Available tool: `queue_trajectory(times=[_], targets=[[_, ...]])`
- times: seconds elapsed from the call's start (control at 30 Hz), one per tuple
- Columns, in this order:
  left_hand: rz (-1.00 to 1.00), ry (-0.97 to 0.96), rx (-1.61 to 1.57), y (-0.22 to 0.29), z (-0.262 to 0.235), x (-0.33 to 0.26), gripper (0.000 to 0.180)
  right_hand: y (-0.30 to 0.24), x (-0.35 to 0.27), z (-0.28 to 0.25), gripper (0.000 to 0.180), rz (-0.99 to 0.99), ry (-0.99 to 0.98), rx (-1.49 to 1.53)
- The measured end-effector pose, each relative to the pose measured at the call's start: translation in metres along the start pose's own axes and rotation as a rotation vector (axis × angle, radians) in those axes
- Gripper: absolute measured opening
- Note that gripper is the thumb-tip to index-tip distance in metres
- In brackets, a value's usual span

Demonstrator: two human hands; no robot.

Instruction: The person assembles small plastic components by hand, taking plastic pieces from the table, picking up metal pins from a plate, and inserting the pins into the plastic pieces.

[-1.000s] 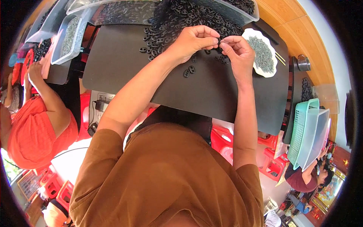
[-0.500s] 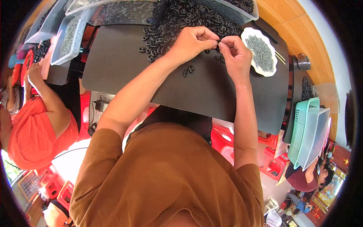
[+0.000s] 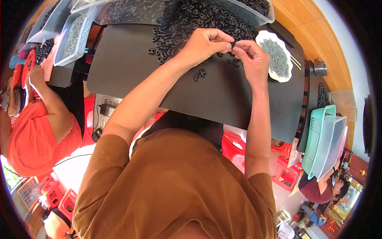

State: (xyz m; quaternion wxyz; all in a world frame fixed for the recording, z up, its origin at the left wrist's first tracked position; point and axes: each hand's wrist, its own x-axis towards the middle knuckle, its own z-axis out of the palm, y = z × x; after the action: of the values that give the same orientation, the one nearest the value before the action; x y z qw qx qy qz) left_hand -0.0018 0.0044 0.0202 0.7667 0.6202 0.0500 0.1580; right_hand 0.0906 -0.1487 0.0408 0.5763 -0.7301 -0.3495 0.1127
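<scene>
Spreading across the upper middle of the frame, a dark flat work mat (image 3: pixel 223 99) is carrying a heap of small black oval link pieces (image 3: pixel 187 20) along its top edge. Both hands are meeting near the top centre: the left hand (image 3: pixel 205 42) and the right hand (image 3: pixel 250 55) are each pinching one small black link piece (image 3: pixel 232 44) between closed fingertips. Just right, a white dish of grey metal pins (image 3: pixel 276 55) is sitting. Two loose links (image 3: pixel 199 74) are lying below the hands.

Small black oval link (image 3: pixel 232 44) pinched between fingertips.
</scene>
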Motion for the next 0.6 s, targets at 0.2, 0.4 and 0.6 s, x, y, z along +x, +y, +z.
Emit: queue_trajectory(times=[0.2,0.4,0.6], targets=[[0.003,-0.004,0.042,0.003,0.0,0.0,0.021,-0.001,0.003,-0.003,0.006,-0.002,-0.043,-0.027],[0.025,0.032,0.025,-0.001,0.001,0.0,0.02,0.004,0.003,-0.001,0.007,0.099,-0.067,0.208],[0.031,0.026,0.044,-0.005,0.0,0.001,0.017,0.009,0.002,0.006,0.007,0.034,-0.008,0.105]])
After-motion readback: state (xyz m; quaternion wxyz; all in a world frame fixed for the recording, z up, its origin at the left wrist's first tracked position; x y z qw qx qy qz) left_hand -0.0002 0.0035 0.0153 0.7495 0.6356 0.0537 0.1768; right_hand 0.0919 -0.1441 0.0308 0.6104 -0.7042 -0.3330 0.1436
